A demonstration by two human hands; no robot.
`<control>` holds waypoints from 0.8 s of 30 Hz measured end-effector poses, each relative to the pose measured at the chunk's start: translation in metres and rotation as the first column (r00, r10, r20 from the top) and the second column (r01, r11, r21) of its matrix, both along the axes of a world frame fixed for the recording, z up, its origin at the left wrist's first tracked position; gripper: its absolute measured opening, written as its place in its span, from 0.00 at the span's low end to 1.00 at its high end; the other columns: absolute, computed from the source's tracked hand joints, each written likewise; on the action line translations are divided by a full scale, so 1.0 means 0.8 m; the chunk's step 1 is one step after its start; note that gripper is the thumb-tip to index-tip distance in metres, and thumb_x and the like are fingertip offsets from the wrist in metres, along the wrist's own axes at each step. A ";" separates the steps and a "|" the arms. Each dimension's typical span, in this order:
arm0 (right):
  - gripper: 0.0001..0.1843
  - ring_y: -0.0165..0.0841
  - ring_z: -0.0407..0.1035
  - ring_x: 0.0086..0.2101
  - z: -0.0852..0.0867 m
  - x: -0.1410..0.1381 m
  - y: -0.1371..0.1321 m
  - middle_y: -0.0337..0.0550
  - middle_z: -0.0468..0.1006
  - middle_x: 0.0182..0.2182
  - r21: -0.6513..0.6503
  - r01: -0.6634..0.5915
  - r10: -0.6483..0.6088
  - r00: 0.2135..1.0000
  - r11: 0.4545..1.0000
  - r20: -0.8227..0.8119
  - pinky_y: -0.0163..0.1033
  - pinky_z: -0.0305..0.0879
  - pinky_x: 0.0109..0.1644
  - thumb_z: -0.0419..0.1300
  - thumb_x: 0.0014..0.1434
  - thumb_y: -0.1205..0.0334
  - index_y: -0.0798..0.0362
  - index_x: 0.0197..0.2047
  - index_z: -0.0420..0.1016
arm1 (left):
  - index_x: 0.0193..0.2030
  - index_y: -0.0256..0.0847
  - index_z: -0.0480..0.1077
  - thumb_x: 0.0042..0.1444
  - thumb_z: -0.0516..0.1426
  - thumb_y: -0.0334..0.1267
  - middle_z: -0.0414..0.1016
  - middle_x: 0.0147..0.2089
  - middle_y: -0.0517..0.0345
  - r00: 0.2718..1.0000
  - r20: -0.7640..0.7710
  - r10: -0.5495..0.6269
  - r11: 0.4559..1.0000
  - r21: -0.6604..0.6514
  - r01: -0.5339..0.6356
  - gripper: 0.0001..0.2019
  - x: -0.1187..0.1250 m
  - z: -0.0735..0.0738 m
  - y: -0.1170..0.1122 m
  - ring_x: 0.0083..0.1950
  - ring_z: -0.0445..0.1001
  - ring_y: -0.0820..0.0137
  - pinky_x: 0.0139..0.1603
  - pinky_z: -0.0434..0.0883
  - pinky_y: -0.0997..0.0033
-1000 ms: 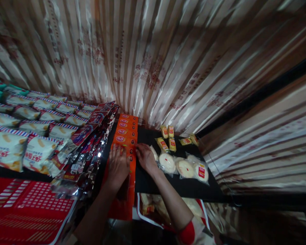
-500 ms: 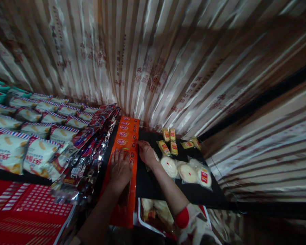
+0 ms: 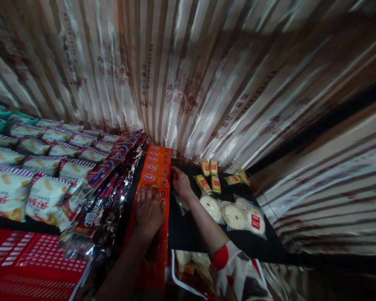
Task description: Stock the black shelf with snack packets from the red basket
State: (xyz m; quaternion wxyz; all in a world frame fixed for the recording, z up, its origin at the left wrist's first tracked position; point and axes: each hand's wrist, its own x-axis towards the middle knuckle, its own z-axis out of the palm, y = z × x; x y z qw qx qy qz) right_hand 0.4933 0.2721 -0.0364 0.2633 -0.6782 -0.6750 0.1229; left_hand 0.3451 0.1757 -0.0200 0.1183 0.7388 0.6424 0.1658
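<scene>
A row of overlapping orange snack packets runs away from me along a black shelf. My left hand lies flat on the nearest orange packets, fingers stretched out. My right hand rests on the shelf at the right edge of that row, fingers reaching toward the far packets; its fingers look extended and hold nothing I can make out. Just right of my right forearm lie round white cakes in clear wrappers.
Small yellow wrapped snacks lie at the back right of the shelf. Shiny dark red foil packets and rows of white bread bags fill the left. A red basket sits bottom left. Striped curtains hang behind.
My right hand has slid farther back along the right edge of the orange row. My left hand has stayed flat on the near packets. The view shifted slightly.
</scene>
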 end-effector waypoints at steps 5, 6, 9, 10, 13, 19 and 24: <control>0.21 0.34 0.72 0.44 -0.001 0.002 0.002 0.45 0.78 0.45 -0.061 -0.003 0.003 1.000 0.998 0.001 0.36 0.65 0.50 0.46 0.58 0.74 0.54 0.51 0.70 | 0.55 0.35 0.66 0.58 0.48 0.40 0.63 0.61 0.45 1.000 0.009 0.006 1.000 -0.007 -0.006 0.20 0.001 0.003 0.001 0.67 0.50 0.52 0.64 0.52 0.53; 0.21 0.33 0.72 0.45 -0.002 0.003 0.003 0.45 0.77 0.45 -0.049 -0.006 0.005 1.000 0.999 -0.016 0.36 0.65 0.51 0.46 0.58 0.74 0.54 0.51 0.70 | 0.55 0.35 0.67 0.58 0.49 0.40 0.63 0.61 0.45 1.000 0.011 0.009 1.000 -0.007 -0.009 0.20 0.001 0.003 0.001 0.67 0.50 0.52 0.64 0.53 0.53; 0.21 0.32 0.71 0.46 -0.006 0.009 0.002 0.47 0.76 0.47 -0.016 0.002 -0.003 0.999 1.000 -0.044 0.35 0.64 0.52 0.47 0.57 0.74 0.56 0.52 0.70 | 0.54 0.34 0.67 0.58 0.49 0.40 0.63 0.61 0.43 1.000 0.014 0.007 1.000 -0.002 -0.007 0.20 0.003 0.003 0.003 0.67 0.50 0.52 0.65 0.52 0.54; 0.21 0.32 0.71 0.47 -0.008 0.011 0.000 0.47 0.76 0.48 -0.007 0.012 -0.012 0.999 1.000 -0.043 0.35 0.64 0.52 0.47 0.57 0.74 0.56 0.52 0.70 | 0.54 0.34 0.67 0.58 0.49 0.39 0.63 0.61 0.43 1.000 0.014 0.005 1.000 0.001 -0.005 0.20 0.003 0.003 0.004 0.67 0.50 0.52 0.65 0.52 0.54; 0.19 0.33 0.71 0.46 -0.010 0.019 -0.004 0.46 0.76 0.47 0.014 0.044 -0.043 0.999 0.999 -0.021 0.37 0.64 0.53 0.49 0.57 0.72 0.54 0.50 0.72 | 0.55 0.34 0.67 0.58 0.49 0.38 0.63 0.60 0.43 1.000 0.017 0.004 1.000 0.006 -0.004 0.20 0.003 0.004 0.004 0.67 0.51 0.53 0.65 0.52 0.55; 0.16 0.34 0.72 0.44 -0.007 0.027 -0.013 0.45 0.79 0.42 0.056 0.021 -0.021 1.000 0.998 0.005 0.37 0.66 0.50 0.51 0.57 0.71 0.55 0.44 0.76 | 0.55 0.33 0.67 0.57 0.49 0.33 0.64 0.60 0.44 1.000 0.014 0.000 1.000 0.003 0.000 0.19 -0.001 0.008 0.006 0.66 0.53 0.55 0.64 0.54 0.55; 0.14 0.34 0.70 0.44 0.002 0.021 -0.022 0.45 0.79 0.41 0.052 -0.059 0.055 0.996 0.997 0.075 0.38 0.64 0.51 0.53 0.56 0.71 0.54 0.42 0.77 | 0.56 0.33 0.66 0.57 0.49 0.33 0.64 0.60 0.44 1.000 0.005 0.005 1.000 0.003 -0.005 0.20 -0.004 0.006 0.005 0.66 0.53 0.55 0.64 0.55 0.55</control>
